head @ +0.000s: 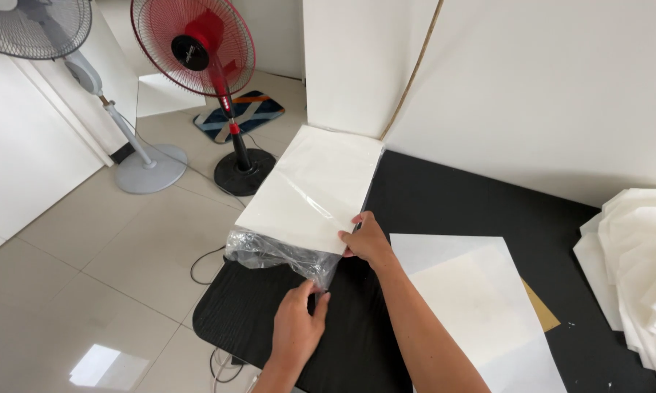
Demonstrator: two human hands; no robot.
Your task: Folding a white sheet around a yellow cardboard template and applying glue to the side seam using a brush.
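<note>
Paper stack (pixel 309 189) in its clear plastic bag (pixel 277 255) lies long-ways, pointing away from both hands on the black table (pixel 451 196). Right hand (pixel 368 240) pinches the stack's near corner; left hand (pixel 297 327) grips the bag's loose end, closer in.

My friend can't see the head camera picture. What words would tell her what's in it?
Two bare hands work at a stack of white paper sheets in clear crinkled plastic wrap on a black table: the left hand pinches the wrap's loose end, the right hand grips the stack's corner. A red standing fan stands on the tiled floor behind.
</note>
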